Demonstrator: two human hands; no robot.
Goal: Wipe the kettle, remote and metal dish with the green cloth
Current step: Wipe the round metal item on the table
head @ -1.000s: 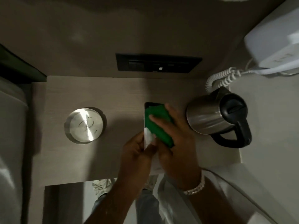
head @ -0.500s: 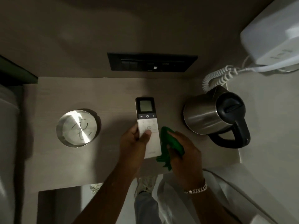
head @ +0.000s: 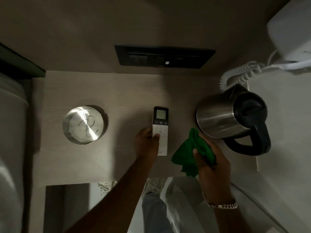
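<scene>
The left hand (head: 146,142) is curled round the lower half of the slim white remote with its dark screen end (head: 160,130), thumb pressed on the button face, and the remote lies flat along the pale wood-grain counter (head: 127,91), screen toward twelve o'clock. Just at its four o'clock, the right hand (head: 212,163) has the bunched green cloth (head: 188,157) clamped between thumb and fingers, loose folds hanging off toward the counter's near edge.

The brushed-steel kettle with the black lid and handle (head: 222,117) stands at two o'clock from the cloth, very near its top fold; a careless swing of that hand could knock it, and it sits close to the counter's right edge, so a shove there might tip it off. I'd also worry about the thumb on the buttons setting something off.

The round shallow metal dish (head: 83,125) sits well apart at nine o'clock from the remote. Reaching across for it with trailing cloth could drag the remote toward the near edge.
</scene>
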